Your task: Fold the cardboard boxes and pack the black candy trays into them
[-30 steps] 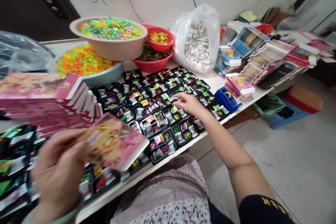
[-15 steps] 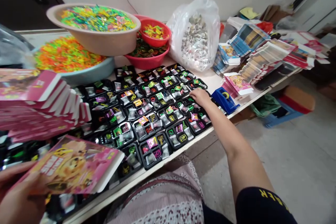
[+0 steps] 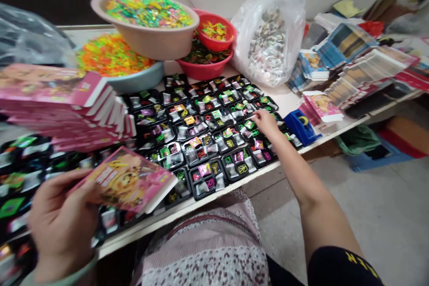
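Note:
My left hand (image 3: pixel 63 216) grips a flat pink printed box (image 3: pixel 129 181) by its left end, fingers and thumb on opposite sides. The box is tilted over the trays near the table's front edge, with its white open flap toward the right. My right hand (image 3: pixel 266 123) reaches to the right end of the rows of black trays (image 3: pixel 231 165); its fingertips are drawn together at a tray, and anything in them is too small to make out. The trays hold small bright plastic pieces and wrapped packets. A stack of pink boxes (image 3: pixel 63 107) rests above the left hand.
Behind the trays stand a beige basin (image 3: pixel 154 44), a blue basin (image 3: pixel 134 80) and red bowls (image 3: pixel 204 69), full of small pieces. A clear bag (image 3: pixel 241 49) of packets is beside them. A blue tape dispenser (image 3: pixel 298 129) and box stacks (image 3: pixel 362 76) are at the right.
The view has swung left, so the scene sits farther right. My left hand has come more into view with the pink box. My right hand stays around the same trays.

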The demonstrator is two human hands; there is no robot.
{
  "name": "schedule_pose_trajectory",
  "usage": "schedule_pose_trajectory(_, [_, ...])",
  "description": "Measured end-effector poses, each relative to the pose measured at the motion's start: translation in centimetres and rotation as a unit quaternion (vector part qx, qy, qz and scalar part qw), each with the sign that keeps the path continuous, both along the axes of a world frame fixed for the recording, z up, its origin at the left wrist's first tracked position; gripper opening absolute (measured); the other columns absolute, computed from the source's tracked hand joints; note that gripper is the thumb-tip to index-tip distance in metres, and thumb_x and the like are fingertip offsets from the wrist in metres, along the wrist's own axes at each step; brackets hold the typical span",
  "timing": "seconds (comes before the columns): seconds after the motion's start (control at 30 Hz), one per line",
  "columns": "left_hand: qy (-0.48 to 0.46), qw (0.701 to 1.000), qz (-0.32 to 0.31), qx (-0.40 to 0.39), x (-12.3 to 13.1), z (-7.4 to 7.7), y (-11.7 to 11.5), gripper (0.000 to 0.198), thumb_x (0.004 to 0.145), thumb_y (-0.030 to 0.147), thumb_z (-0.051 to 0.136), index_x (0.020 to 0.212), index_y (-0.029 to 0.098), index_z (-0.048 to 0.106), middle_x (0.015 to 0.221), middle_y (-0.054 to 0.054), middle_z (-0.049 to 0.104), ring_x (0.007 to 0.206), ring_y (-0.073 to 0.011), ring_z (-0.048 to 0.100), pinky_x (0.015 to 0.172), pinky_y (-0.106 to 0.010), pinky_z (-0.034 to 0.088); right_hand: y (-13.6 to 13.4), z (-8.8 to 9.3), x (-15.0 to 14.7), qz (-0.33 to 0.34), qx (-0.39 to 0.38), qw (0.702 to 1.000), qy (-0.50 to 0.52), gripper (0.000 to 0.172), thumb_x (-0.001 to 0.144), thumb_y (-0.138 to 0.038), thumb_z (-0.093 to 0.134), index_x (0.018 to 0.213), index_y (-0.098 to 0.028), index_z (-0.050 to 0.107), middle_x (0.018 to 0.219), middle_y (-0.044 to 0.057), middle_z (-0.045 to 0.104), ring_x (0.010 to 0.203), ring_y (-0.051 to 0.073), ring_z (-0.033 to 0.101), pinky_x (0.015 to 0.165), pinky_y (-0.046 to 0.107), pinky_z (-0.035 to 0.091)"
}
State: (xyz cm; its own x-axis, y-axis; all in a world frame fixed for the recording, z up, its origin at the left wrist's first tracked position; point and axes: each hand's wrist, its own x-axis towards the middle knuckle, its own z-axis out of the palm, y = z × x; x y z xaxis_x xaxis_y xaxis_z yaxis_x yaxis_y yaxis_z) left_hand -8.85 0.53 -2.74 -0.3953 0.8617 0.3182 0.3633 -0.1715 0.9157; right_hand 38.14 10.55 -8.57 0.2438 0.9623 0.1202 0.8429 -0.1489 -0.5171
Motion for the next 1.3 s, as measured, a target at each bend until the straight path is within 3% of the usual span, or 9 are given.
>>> schedule_pose_trajectory(0.17, [-0.173, 0.982, -0.080, -0.004, 1.1, -0.3, 0.0, 0.024, 0.071, 0.030, 0.069, 0.091, 0.020, 0.060, 0.086, 0.001, 0.064, 0.076, -0.0146, 0.058, 0.067, -0.028, 0.049, -3.9, 1.2, -7.8, 0.142, -0.005, 0.945, 0.293, 0.026, 0.081, -0.039, 0.063, 0.098, -0.021, 0.069, 0.093, 0.007, 0.071, 0.086, 0.022, 0.065, 0.085, 0.041, 0.049])
schedule_pose_trajectory(0.33, [-0.235, 0.967, -0.086, 0.040, 1.8, 0.0, -1.6, 0.023, 0.071, 0.027, 0.055, 0.093, 0.023, 0.052, 0.097, -0.004, 0.061, 0.086, -0.0181, 0.061, 0.079, -0.036, 0.052, -9.8, 1.8, -20.8, 0.297, -0.393, 0.627, 0.604, 0.046, 0.078, -0.061, 0.061, 0.102, -0.022, 0.069, 0.101, 0.011, 0.073, 0.086, 0.024, 0.070, 0.070, 0.039, 0.057])
schedule_pose_trajectory(0.4, [-0.206, 0.975, -0.063, 0.051, 1.4, 0.1, -3.2, 0.016, 0.074, 0.027, 0.047, 0.090, 0.022, 0.049, 0.094, -0.005, 0.060, 0.088, -0.0197, 0.061, 0.083, -0.041, 0.051, -11.9, 1.7, -24.5, 0.302, -0.443, 0.562, 0.630, 0.038, 0.076, -0.056, 0.067, 0.095, -0.023, 0.071, 0.090, 0.008, 0.074, 0.076, 0.021, 0.070, 0.064, 0.036, 0.058])
schedule_pose_trajectory(0.6, [-0.135, 0.989, 0.000, 0.054, -2.2, -0.7, -9.6, 0.011, 0.083, 0.027, 0.050, 0.088, 0.019, 0.056, 0.104, -0.008, 0.063, 0.102, -0.0234, 0.061, 0.091, -0.043, 0.049, -12.9, 0.3, -28.7, 0.206, -0.370, 0.577, 0.698, 0.023, 0.069, -0.037, 0.080, 0.089, -0.028, 0.072, 0.092, 0.000, 0.074, 0.071, 0.016, 0.068, 0.057, 0.027, 0.059])
schedule_pose_trajectory(0.7, [-0.073, 0.986, 0.121, 0.091, -4.3, -0.5, -13.0, 0.020, 0.088, 0.031, 0.053, 0.104, 0.020, 0.060, 0.114, -0.010, 0.062, 0.108, -0.0232, 0.059, 0.094, -0.041, 0.048, -12.0, 0.4, -31.3, 0.223, -0.341, 0.599, 0.690, 0.021, 0.070, -0.034, 0.079, 0.089, -0.027, 0.071, 0.091, 0.000, 0.074, 0.070, 0.017, 0.068, 0.055, 0.027, 0.058])
schedule_pose_trajectory(0.8, [0.120, 0.965, 0.189, 0.134, -6.5, 0.6, -15.9, 0.032, 0.087, 0.035, 0.062, 0.116, 0.022, 0.056, 0.117, -0.009, 0.061, 0.113, -0.0234, 0.056, 0.100, -0.043, 0.045, -12.2, 1.6, -36.8, 0.266, -0.339, 0.605, 0.669, 0.025, 0.067, -0.036, 0.080, 0.086, -0.025, 0.067, 0.084, -0.001, 0.073, 0.064, 0.014, 0.066, 0.052, 0.024, 0.055])
schedule_pose_trajectory(0.9, [0.338, 0.928, 0.133, 0.085, -9.4, 1.1, -17.5, 0.049, 0.079, 0.040, 0.072, 0.121, 0.020, 0.055, 0.125, -0.013, 0.059, 0.122, -0.0283, 0.051, 0.108, -0.050, 0.038, -13.6, 3.0, -44.4, 0.302, -0.368, 0.597, 0.645, 0.033, 0.059, -0.038, 0.083, 0.078, -0.022, 0.062, 0.074, -0.002, 0.070, 0.062, 0.012, 0.064, 0.053, 0.023, 0.052])
schedule_pose_trajectory(1.1, [0.411, 0.890, 0.197, -0.029, -17.4, -2.0, -18.5, 0.023, 0.090, 0.030, 0.056, 0.110, 0.018, 0.061, 0.114, -0.013, 0.064, 0.114, -0.0261, 0.057, 0.100, -0.049, 0.046, -16.4, 3.1, -56.7, 0.353, -0.377, 0.605, 0.606, 0.039, 0.053, -0.042, 0.080, 0.069, -0.021, 0.051, 0.064, -0.005, 0.063, 0.061, 0.012, 0.062, 0.052, 0.021, 0.047])
schedule_pose_trajectory(1.3, [0.425, 0.881, 0.199, -0.058, -23.5, -4.7, -20.1, 0.023, 0.089, 0.019, 0.049, 0.107, 0.018, 0.063, 0.105, -0.011, 0.069, 0.102, -0.0248, 0.062, 0.091, -0.045, 0.050, -15.1, 0.9, -60.3, 0.445, -0.409, 0.615, 0.506, 0.034, 0.065, -0.045, 0.075, 0.080, -0.020, 0.057, 0.073, 0.001, 0.069, 0.068, 0.015, 0.067, 0.060, 0.025, 0.052])
